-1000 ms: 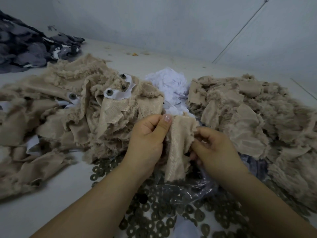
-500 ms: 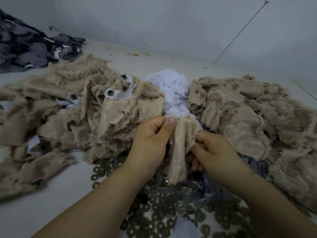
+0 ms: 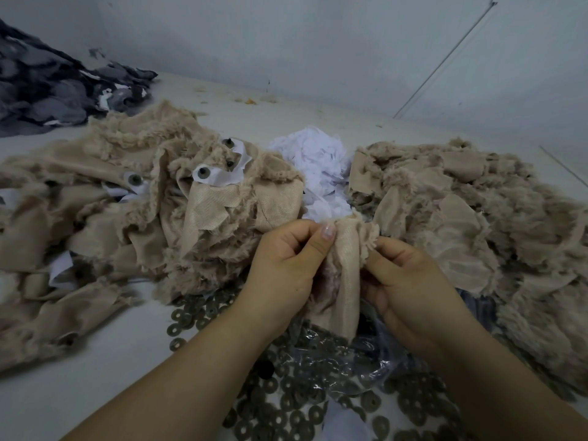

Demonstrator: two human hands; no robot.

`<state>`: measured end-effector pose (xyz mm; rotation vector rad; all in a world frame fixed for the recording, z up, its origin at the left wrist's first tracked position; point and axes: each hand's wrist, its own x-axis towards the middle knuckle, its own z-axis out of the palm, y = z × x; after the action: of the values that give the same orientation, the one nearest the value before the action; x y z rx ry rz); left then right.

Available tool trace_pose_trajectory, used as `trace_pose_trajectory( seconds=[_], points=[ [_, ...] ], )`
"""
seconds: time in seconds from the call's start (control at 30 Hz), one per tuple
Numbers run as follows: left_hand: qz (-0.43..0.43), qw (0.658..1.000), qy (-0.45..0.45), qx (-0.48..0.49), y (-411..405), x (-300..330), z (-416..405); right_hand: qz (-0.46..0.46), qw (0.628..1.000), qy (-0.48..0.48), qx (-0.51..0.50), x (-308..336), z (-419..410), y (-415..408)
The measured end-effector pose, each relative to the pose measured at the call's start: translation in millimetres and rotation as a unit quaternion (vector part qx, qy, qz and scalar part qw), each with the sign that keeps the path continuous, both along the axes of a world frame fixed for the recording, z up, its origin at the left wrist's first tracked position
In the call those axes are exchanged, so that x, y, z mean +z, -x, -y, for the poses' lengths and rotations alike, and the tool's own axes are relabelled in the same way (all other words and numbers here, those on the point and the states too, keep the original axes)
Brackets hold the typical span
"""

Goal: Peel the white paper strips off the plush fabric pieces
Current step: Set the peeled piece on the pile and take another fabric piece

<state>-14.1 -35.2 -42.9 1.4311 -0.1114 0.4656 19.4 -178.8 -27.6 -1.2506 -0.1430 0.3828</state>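
Left hand [image 3: 288, 268] and right hand [image 3: 410, 281] seemingly pinched, close together.

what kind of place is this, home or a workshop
Most likely a plush-toy workshop bench: two heaps of beige plush fabric pieces, a mound of peeled white paper strips, and loose grey washers scattered near the hands.

This looks like a small toy-making workshop. A plain white tabletop [image 3: 79, 370] set against a bare grey wall [image 3: 286, 43] carries bulk material: two big heaps of cut beige plush pieces [image 3: 105, 218] at left and right of the frame, a mound of peeled white paper scraps [image 3: 318, 160] at centre, loose dark washers [image 3: 286, 405] at the bottom, and grey fabric offcuts [image 3: 47, 90] at upper left.
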Motion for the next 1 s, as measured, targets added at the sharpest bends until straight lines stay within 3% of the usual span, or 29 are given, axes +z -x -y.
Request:
trace_pose_trajectory(
  seconds=[0.33,0.5,0.73,1.0],
  points=[
    [-0.014,1.000,-0.014,-0.020,-1.1,-1.5,-0.3,-0.047,0.993,-0.105,0.013,3.9,2.7,-3.3],
    [-0.017,0.999,-0.024,-0.028,-1.3,-2.7,-1.0,-0.088,0.994,-0.063,0.032,0.2,1.5,-3.5],
    [-0.008,0.996,-0.085,-0.016,-1.3,-5.7,-2.3,-0.012,1.000,0.012,-0.020,-3.2,4.0,-1.0],
    [-0.009,0.993,-0.115,-0.007,-0.5,-5.4,0.4,-0.004,0.998,0.036,-0.058,-5.8,4.9,0.0]
  ],
)
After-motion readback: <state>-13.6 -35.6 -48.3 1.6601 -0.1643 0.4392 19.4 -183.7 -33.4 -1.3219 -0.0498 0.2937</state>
